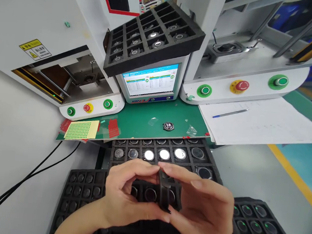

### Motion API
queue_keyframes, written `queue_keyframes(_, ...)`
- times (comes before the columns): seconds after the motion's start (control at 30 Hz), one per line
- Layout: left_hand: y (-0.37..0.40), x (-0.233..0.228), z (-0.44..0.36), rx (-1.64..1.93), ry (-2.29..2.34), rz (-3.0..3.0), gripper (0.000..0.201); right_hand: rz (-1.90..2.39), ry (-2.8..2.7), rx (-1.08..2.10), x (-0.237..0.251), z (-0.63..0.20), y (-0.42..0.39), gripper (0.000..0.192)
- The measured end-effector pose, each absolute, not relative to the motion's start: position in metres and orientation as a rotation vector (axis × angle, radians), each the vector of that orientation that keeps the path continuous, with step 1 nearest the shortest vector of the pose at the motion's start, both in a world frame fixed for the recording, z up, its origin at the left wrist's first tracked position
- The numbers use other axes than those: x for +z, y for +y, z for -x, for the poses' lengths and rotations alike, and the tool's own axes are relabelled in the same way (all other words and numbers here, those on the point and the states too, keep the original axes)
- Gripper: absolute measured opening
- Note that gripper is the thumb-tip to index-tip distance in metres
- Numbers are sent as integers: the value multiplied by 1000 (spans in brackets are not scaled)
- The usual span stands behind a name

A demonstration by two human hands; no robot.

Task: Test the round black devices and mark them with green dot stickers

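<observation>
My left hand (124, 190) and my right hand (205, 204) meet in front of me, fingers and thumbs closed on a thin black watch case (164, 191). It is turned nearly edge-on, so its face is hidden. Below and behind the hands lies a black foam tray (214, 164) whose square cells hold round watch cases, several with bright, reflecting faces. On the green bench a single watch (168, 126) lies face up with its display lit.
A tilted foam tray (152, 61) of watches sits on top of a monitor (150, 81). Press machines with buttons stand left (92, 106) and right (245, 86). A pen (230, 113) rests on papers (263, 129). More watch trays flank me; green-dot stickers (78, 130) lie left.
</observation>
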State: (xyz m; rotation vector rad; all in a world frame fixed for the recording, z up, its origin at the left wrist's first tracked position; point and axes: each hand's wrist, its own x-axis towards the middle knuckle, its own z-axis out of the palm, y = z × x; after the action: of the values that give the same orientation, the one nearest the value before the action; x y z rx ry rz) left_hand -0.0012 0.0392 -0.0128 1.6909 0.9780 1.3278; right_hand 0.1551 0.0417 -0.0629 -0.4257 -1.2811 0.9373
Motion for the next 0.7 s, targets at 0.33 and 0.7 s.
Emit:
queue_keyframes(0.33, 42, -24, 2, 1326, 1112, -1621, 46, 479, -1470, 873, -76, -166, 50, 48)
queue_keyframes(0.7, 200, -121, 67, 243, 2006, -2266, 27, 1373, -2170, 497, -168, -186, 215, 45)
